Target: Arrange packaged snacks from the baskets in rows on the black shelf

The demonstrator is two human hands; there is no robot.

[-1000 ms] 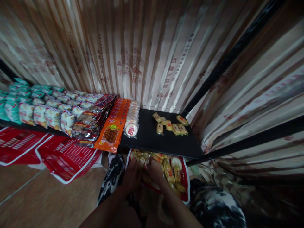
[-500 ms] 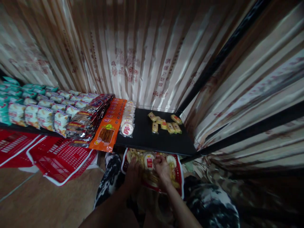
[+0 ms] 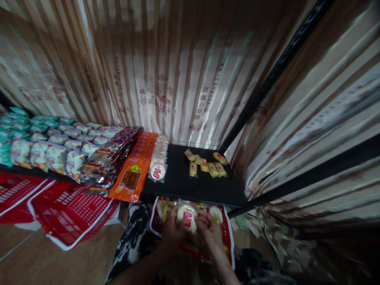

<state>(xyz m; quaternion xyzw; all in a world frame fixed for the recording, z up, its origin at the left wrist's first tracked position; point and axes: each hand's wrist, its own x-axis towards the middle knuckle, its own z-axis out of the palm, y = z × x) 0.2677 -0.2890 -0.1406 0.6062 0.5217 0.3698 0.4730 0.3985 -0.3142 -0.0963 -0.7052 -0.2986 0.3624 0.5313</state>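
Observation:
Both my hands hold one round white packet with a red label (image 3: 186,215) above a red basket (image 3: 229,247) on my lap. My left hand (image 3: 172,231) grips the packet's left side with curled fingers. My right hand (image 3: 208,228) pinches its right side. The basket holds more round white packets and several small yellow packets. Just beyond it lies a black shelf (image 3: 196,186). On that shelf a row of the same round white packets (image 3: 158,158) runs back to the curtain, and a loose group of small yellow packets (image 3: 204,164) lies to the right.
Orange snack packs (image 3: 135,168), dark foil packs (image 3: 108,156) and rows of white and green bags (image 3: 41,142) fill the shelf to the left. Red baskets (image 3: 71,206) sit below on the wooden floor. Pleated curtains back the shelf, and black frame bars (image 3: 297,182) run at the right.
My hands were digging among the packets in the basket. Now both have come together and lifted one round white packet out of it.

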